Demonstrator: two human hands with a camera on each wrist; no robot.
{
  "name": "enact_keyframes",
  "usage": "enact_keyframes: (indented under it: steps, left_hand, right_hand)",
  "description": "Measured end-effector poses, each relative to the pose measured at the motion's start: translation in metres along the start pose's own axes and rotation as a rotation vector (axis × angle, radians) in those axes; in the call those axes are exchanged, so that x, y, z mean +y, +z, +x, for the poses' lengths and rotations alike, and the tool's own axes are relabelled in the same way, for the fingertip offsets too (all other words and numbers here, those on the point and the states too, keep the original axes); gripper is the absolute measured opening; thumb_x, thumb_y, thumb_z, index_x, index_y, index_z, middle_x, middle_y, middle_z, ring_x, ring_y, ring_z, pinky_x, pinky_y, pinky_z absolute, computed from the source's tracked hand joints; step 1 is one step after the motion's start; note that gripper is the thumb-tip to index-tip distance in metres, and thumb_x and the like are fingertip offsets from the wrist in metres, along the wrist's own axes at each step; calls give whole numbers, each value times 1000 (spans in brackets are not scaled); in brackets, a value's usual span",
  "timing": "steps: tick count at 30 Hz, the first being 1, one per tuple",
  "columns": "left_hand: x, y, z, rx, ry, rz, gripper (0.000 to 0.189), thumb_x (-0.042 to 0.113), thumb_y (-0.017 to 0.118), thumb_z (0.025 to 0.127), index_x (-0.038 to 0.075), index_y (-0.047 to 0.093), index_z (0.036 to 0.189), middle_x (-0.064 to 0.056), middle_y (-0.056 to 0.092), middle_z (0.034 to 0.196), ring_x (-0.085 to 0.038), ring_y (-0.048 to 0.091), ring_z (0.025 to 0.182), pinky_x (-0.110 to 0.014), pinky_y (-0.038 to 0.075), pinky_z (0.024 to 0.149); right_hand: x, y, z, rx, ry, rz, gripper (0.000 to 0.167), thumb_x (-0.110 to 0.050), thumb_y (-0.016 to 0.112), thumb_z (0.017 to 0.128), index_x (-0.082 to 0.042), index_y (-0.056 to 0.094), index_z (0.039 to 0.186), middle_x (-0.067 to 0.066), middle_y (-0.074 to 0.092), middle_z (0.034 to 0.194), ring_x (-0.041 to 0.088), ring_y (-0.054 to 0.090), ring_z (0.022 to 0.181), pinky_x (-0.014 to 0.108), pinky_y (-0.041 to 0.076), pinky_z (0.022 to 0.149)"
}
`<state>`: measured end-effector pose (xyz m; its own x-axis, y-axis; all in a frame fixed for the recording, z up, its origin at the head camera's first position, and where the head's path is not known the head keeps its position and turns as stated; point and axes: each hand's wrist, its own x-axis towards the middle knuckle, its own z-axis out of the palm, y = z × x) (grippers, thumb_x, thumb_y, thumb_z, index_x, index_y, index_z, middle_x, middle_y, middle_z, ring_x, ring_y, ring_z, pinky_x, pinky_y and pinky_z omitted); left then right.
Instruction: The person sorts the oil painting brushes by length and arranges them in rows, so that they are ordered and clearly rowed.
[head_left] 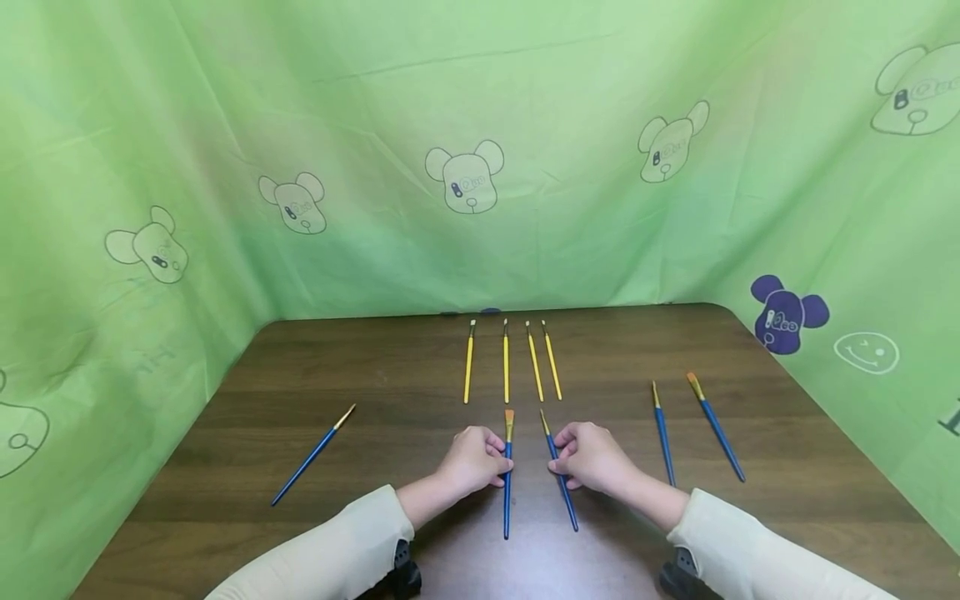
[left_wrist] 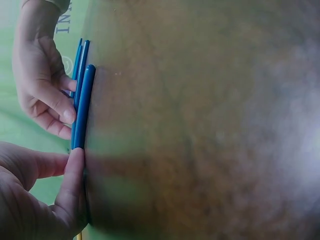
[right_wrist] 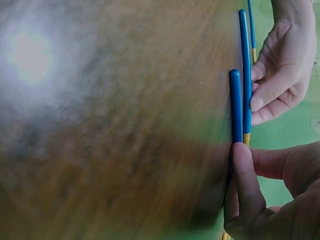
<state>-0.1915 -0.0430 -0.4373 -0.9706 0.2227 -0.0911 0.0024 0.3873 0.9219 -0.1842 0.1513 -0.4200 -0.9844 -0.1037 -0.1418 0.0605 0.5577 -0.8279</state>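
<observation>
Near the middle of the table, my left hand [head_left: 472, 460] pinches a blue-handled flat paintbrush [head_left: 507, 504], bristles pointing away from me. Just right of it, my right hand [head_left: 592, 457] pinches a thinner-tipped blue paintbrush [head_left: 567, 502], which slants slightly. Both brushes lie on or very close to the tabletop. In the left wrist view, thumb and finger of the left hand [left_wrist: 45, 192] meet on the blue handle [left_wrist: 86, 107]. The right wrist view has the right hand [right_wrist: 272, 187] pinching its blue handle [right_wrist: 236, 107] likewise. The tips of some fingers are hidden.
Several yellow paintbrushes [head_left: 506, 367] lie in a row beyond the hands. One blue paintbrush [head_left: 313, 454] lies slanted at left. Two more, a thin blue brush [head_left: 663, 437] and a flat blue brush [head_left: 720, 433], lie at right. Green cloth [head_left: 375, 100] surrounds the wooden table [head_left: 360, 367].
</observation>
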Motion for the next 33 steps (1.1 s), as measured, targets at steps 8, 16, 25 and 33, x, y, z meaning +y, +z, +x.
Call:
enact_keyframes:
  steps: [8, 16, 25, 33]
  left_hand:
    - [-2, 3, -1, 12, 8, -18, 15, -10, 71, 80, -9, 60, 90, -6, 61, 67, -17, 63, 50, -25, 56, 48]
    - [0, 4, -1, 28, 6, -16, 14, -9, 71, 81, -8, 61, 90, -6, 61, 67, -17, 64, 51, -25, 56, 49]
    - [0, 4, -3, 33, 1, -19, 14, -9, 72, 81, -9, 61, 91, -6, 62, 67, -17, 64, 51, -25, 56, 49]
    - [-1, 3, 0, 34, -1, -8, 15, -7, 72, 82, -8, 60, 91, -6, 62, 67, -16, 63, 51, -25, 56, 48]
  right_hand:
    - [3, 2, -1, 10, 14, 6, 26, 8, 74, 78, 11, 58, 98, 10, 60, 73, 19, 62, 54, 30, 57, 52]
    - [3, 3, -2, 13, -1, 2, 27, 8, 73, 78, 13, 57, 99, 9, 60, 73, 19, 62, 55, 30, 57, 52]
    - [3, 4, -2, 7, -15, 6, 28, 7, 74, 78, 12, 57, 99, 9, 60, 73, 19, 62, 55, 31, 57, 51]
    - [2, 3, -1, 4, -6, 2, 28, 7, 74, 78, 12, 57, 99, 10, 60, 73, 19, 62, 55, 31, 57, 51]
